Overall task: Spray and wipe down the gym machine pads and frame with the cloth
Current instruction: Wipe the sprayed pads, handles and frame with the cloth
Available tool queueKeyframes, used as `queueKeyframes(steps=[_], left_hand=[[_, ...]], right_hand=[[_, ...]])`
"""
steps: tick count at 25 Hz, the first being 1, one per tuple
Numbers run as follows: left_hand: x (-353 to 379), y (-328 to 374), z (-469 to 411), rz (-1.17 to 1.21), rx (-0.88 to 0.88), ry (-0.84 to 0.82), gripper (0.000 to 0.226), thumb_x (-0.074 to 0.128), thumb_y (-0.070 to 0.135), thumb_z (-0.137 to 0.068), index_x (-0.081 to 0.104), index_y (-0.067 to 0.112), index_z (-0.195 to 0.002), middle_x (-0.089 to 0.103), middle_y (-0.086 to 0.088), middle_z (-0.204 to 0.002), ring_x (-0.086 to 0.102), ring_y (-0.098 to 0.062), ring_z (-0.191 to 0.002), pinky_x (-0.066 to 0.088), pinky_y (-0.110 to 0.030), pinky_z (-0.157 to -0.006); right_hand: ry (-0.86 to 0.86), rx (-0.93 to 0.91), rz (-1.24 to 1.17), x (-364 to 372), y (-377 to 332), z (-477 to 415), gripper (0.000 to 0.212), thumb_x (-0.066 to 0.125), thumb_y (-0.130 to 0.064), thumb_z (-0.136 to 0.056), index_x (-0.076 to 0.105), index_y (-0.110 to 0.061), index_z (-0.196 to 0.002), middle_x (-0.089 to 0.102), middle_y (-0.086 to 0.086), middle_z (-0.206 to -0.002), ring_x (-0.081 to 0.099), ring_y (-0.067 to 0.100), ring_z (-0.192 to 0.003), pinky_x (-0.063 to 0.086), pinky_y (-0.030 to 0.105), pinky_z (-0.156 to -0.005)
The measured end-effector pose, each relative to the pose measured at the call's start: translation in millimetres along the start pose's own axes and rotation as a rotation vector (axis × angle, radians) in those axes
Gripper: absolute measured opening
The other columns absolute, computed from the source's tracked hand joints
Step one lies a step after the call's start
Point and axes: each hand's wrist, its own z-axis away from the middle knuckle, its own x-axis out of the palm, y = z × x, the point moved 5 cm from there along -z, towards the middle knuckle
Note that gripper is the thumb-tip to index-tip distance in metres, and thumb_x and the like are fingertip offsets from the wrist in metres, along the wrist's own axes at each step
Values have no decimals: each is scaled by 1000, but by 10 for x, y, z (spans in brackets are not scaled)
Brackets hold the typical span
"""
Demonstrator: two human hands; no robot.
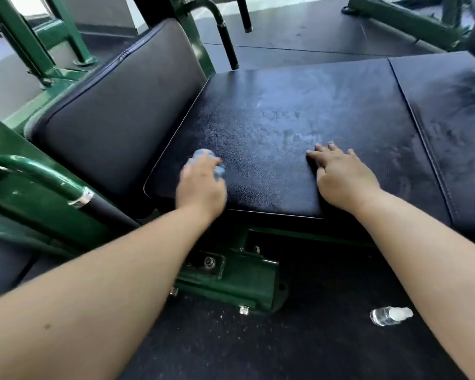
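Note:
A black seat pad [272, 127] of a green-framed gym machine lies in front of me, with wet spray marks near its middle. My left hand [202, 185] is closed on a light blue cloth [203, 154] and presses it on the pad's near left part; the hand looks blurred. My right hand [343, 176] rests flat on the pad's near right part, fingers spread, holding nothing. A small clear spray bottle [390, 315] lies on its side on the floor at the lower right.
A tilted back pad [115, 116] stands left of the seat. Another black pad [450, 127] adjoins on the right. A green handle bar [39, 174] juts out at the left. The green base bracket [231, 281] with bolts sits below the seat on dark rubber flooring.

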Motion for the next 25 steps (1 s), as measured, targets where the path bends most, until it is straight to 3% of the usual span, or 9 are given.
queueKeyframes(steps=[5,11,13,15,18,20,22,23,25], left_hand=[[201,848,296,68,566,-234,35,54,15,-91,59,22,-126,45,8,-145,45,-15,-129,29,-25,-106],[-182,-336,-261,-141,-220,-18,27,50,23,-94,57,26,-120,54,1,-129,51,-30,-117,39,-37,-99],[24,50,-223,5,-179,-24,27,50,23,-93,59,25,-118,56,1,-129,52,-28,-116,40,-32,-95],[233,547,-128,154,52,-126,28,54,28,-92,59,29,-119,60,1,-125,55,-25,-113,42,-30,-94],[183,559,-178,-4,267,-244,32,59,37,-90,56,35,-122,63,-2,-121,57,-26,-111,44,-34,-94],[-98,-82,-415,-298,20,-109,31,58,35,-90,55,35,-121,61,-7,-120,52,-32,-112,41,-36,-91],[-390,-668,-419,-301,-331,27,29,52,24,-91,54,29,-120,57,-5,-124,46,-33,-115,38,-36,-91],[-375,-734,-375,-223,-397,73,29,50,19,-91,55,27,-118,57,-3,-125,46,-33,-115,39,-36,-91],[-110,-341,-347,-40,-250,84,29,50,16,-88,59,27,-113,61,2,-120,51,-31,-111,42,-32,-88]], right_hand=[[-8,18,-60,-25,-19,-68,51,32,-10,-97,37,-20,-147,24,0,-158,15,17,-147,5,36,-119],[-26,-52,47,72,-62,29,54,30,-11,-96,29,-20,-150,17,0,-160,12,17,-148,3,37,-120],[-23,-65,45,78,-89,29,55,30,-11,-96,27,-20,-150,17,0,-160,12,17,-148,4,36,-120],[-13,-46,16,76,-82,18,56,31,-11,-96,25,-22,-151,18,0,-160,13,17,-148,4,34,-120],[4,34,-102,63,-59,28,59,32,-15,-97,19,-32,-152,22,4,-159,16,27,-147,9,35,-119],[-1,62,-157,61,-16,57,58,33,-16,-98,19,-34,-151,22,4,-159,16,30,-146,12,35,-118],[14,-11,-127,58,-40,65,57,33,-13,-97,21,-30,-151,23,2,-158,15,21,-147,8,31,-118],[21,-51,-91,52,-68,62,57,32,-11,-97,22,-28,-151,23,2,-158,15,16,-147,5,30,-118],[14,-69,-65,59,-82,34,58,32,-10,-96,22,-25,-151,23,1,-159,14,14,-147,4,29,-119]])
